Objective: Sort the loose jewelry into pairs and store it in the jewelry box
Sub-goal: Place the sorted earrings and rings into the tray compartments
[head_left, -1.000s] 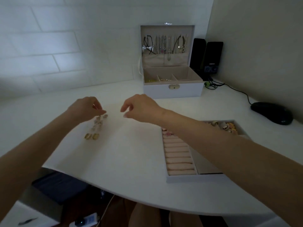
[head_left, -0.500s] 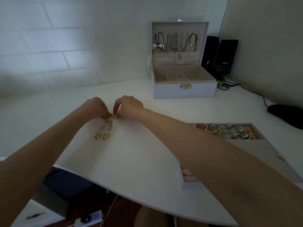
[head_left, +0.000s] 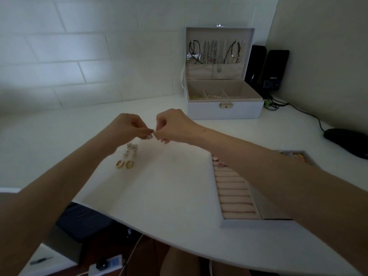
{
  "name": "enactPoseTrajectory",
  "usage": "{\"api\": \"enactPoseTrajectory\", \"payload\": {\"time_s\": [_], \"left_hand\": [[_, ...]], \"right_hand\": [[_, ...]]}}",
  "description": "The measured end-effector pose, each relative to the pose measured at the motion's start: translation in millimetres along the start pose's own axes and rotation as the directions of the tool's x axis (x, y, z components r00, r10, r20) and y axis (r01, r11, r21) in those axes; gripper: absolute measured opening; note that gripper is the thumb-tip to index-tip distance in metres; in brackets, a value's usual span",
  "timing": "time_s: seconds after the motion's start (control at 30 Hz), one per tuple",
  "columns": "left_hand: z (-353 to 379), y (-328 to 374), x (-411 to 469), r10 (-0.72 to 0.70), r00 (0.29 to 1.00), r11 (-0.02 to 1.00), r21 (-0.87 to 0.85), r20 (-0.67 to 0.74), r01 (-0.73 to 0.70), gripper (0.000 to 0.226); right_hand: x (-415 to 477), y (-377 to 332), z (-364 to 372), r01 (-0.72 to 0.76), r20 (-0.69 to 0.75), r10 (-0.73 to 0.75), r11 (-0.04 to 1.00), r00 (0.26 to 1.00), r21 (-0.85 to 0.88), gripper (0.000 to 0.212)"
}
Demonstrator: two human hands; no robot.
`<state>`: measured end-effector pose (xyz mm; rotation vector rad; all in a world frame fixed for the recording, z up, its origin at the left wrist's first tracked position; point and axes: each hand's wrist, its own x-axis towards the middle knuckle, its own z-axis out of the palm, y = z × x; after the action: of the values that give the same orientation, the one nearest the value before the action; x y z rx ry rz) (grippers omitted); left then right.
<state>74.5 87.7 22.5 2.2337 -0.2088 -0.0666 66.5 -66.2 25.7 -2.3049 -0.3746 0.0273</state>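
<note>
My left hand (head_left: 127,126) and my right hand (head_left: 173,125) meet above the white desk, and both pinch a small silver earring (head_left: 149,137) between their fingertips. Just below them lies a silver dangling piece (head_left: 131,147). Two gold hoop earrings (head_left: 124,164) lie side by side nearer to me. The white jewelry box (head_left: 225,110) stands open at the back, with necklaces hanging in its lid. Its removable tray (head_left: 256,223) with pink ring rolls sits at the right, partly hidden by my right forearm.
A black computer mouse (head_left: 348,141) lies at the far right with its cable running back. Two black speakers (head_left: 266,70) stand behind the box. The desk's curved front edge (head_left: 139,232) is close to me, with a power strip (head_left: 105,265) on the floor below.
My right hand moved left to meet the left hand. Both hands then lifted slightly off the desk with the small silver earring held between them.
</note>
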Motion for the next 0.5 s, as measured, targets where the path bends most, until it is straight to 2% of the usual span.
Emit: {"api": "enactPoseTrajectory", "payload": {"time_s": [0.07,0.27,0.5], "left_hand": [[8.5,14.7,-12.4,0.054,0.998,0.998,-0.031,0.026,-0.054,0.014],[51.6,52.1,-44.9,0.186,0.971,0.971,-0.180,0.147,-0.159,0.019],[91.2,66.9,-57.4,0.285,0.905,0.957,-0.156,0.316,-0.246,0.007]], "right_hand": [[-23.9,2.4,-19.3,-0.023,0.015,0.022,0.997,1.000,0.075,0.016],[-95.3,19.4,-71.4,-0.094,0.034,0.090,0.985,0.995,0.146,0.014],[-146.6,45.9,-88.0,-0.185,0.048,0.180,0.973,0.982,0.139,0.016]]}}
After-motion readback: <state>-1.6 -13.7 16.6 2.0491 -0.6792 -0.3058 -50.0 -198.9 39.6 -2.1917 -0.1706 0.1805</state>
